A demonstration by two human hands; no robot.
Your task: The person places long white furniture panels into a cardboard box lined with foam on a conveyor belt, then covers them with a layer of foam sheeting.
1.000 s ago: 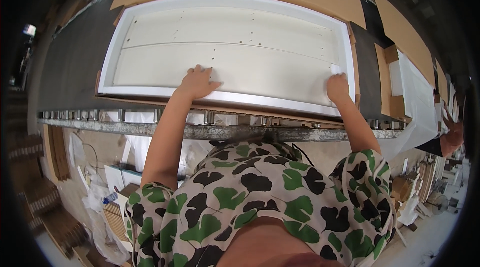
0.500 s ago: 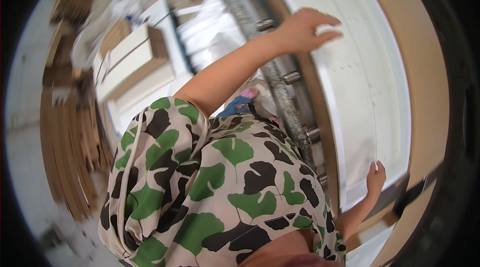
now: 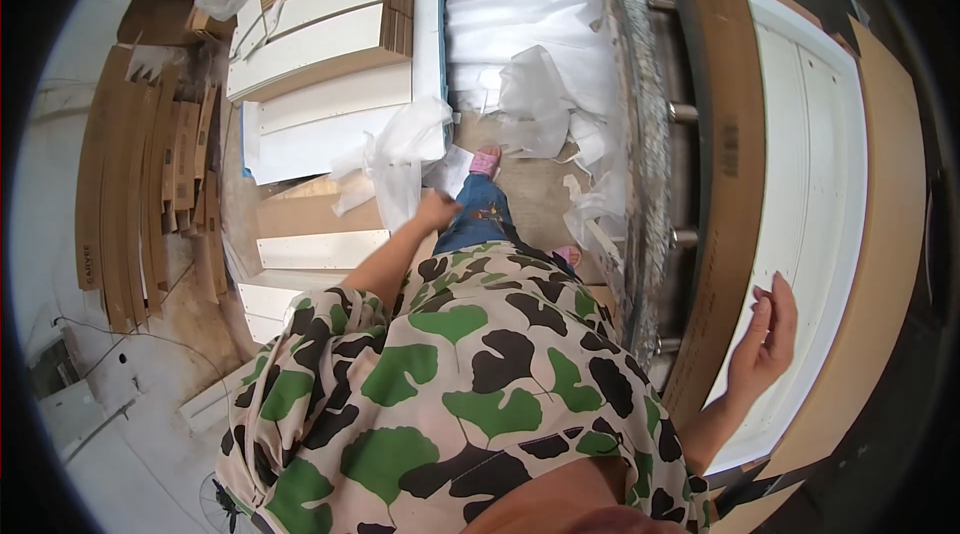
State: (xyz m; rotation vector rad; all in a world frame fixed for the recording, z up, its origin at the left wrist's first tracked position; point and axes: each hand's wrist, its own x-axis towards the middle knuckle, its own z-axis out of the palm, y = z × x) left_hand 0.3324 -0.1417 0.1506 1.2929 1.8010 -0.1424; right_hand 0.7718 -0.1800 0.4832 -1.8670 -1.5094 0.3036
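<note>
A long open cardboard carton (image 3: 727, 174) lies at the right, holding a long white panel (image 3: 812, 174) edged with a white rim. My right hand (image 3: 766, 339) is over the near part of the panel, its fingers stretched out and nothing in them. Whether its fingertips touch the panel, I cannot tell. Beside my blue-clad leg, my left hand (image 3: 436, 210) hangs low, away from the carton. Its fingers are mostly hidden, and no held object shows there. Crumpled clear plastic film (image 3: 400, 149) lies just beyond it.
Metal rollers (image 3: 684, 114) and a worn rail (image 3: 645, 134) run between me and the carton. Stacked white boards (image 3: 320, 34) stand at the far left, near white foam sheets (image 3: 530, 4). Brown cardboard strips (image 3: 135, 194) lean farther left. More white boards (image 3: 325, 249) lie beside my left arm.
My left hand has drawn back from above the panel to beside my leg. My view has turned, showing more of the floor and stacks at left. My right hand stays over the panel.
</note>
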